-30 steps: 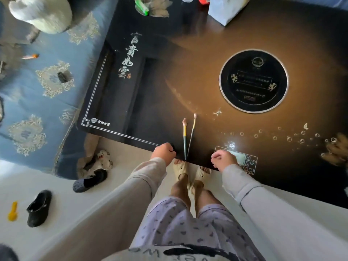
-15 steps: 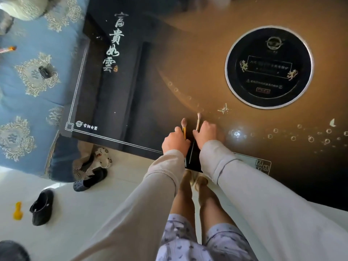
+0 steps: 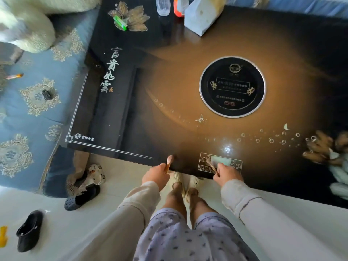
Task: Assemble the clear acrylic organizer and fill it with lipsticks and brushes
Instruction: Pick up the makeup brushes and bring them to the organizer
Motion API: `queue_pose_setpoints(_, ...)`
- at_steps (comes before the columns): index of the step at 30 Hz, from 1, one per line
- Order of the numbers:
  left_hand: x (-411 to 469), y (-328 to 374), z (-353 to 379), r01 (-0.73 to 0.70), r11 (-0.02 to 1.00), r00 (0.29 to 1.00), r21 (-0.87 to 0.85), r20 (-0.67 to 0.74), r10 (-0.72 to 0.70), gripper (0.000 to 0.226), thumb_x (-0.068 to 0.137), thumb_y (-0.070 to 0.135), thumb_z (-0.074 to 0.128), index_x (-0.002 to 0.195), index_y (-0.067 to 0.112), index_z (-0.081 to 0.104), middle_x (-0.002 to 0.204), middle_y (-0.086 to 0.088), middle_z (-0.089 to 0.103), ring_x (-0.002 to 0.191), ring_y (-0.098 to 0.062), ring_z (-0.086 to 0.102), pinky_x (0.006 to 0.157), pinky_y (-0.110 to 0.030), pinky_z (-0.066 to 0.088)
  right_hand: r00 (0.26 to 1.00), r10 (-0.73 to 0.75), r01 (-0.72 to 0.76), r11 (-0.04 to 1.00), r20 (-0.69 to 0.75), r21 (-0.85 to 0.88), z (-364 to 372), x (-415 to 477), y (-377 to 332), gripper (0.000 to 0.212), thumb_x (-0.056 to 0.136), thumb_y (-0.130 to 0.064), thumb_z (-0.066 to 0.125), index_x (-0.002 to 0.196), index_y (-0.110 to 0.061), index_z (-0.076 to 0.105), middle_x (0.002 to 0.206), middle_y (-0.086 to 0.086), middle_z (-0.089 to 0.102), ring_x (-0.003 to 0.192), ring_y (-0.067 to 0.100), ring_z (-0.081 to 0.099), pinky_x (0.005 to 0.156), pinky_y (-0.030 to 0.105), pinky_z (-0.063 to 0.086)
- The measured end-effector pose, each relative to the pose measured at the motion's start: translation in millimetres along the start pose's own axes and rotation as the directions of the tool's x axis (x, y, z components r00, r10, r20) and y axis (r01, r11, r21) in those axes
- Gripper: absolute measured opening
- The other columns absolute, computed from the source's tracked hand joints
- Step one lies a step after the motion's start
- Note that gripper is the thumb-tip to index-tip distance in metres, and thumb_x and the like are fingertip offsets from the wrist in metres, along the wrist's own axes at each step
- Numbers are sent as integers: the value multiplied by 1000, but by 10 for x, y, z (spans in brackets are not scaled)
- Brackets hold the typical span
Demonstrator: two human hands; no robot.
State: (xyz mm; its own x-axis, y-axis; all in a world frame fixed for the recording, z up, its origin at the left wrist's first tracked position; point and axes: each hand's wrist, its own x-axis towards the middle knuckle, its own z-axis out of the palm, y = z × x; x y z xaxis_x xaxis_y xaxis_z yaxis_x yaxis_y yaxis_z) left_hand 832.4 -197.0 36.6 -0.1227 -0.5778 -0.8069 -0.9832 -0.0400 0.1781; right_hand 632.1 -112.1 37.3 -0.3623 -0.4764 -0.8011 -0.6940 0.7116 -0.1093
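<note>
One brush [image 3: 169, 163] is held in the closed left hand [image 3: 156, 176], another brush [image 3: 211, 167] in the closed right hand [image 3: 227, 175], both at the near edge of the bench [image 3: 169, 102]. Presumably lifted for loading; no organizer or lipsticks are visible.

Both arms reach down and forward in pale long sleeves, elbows out of frame, forearms angling in toward the middle; the left hand [image 3: 156, 176] is curled into a loose fist, knuckles up, fingers wrapped round a thin brush [image 3: 168, 163] whose tip pokes out past the thumb side; the right hand [image 3: 227, 175] sits apart to the right at the same level, fingers closed on a second brush [image 3: 211, 165] that slants up and to the left; wrists fairly straight, cuffs bunched just behind each hand; bare shins and slippered feet stand between the two arms.
</note>
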Motion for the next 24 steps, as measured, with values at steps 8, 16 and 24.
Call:
queue_pose_setpoints(8,-545,-708,212,143,987,988,-75,62,-139,20,88,18,52,102,13,65,89,-9,65,81,-28,60,71,-23,42,972,235,-224,907,13,358,242,-627,931,31,82,-10,59,58,-19,40,78,9,58,73,27,58,72,32,50)
queue_pose_setpoints(16,-519,-646,238,85,995,996,-51,6,-84,22,90,17,50,105,10,65,83,-8,59,74,-23,53,67,-22,42,933,359,-261,734,-32,627,502,-799,1335,28,79,2,59,59,-12,46,74,15,59,57,22,54,55,22,39)
queue_pose_setpoints(24,-348,-61,48,-152,959,985,240,112,128,18,89,22,50,96,17,66,95,-10,67,84,-25,60,76,-25,44,888,459,-280,529,7,801,817,-1129,1378,15,80,0,60,70,-8,52,82,15,60,70,29,62,69,27,50)
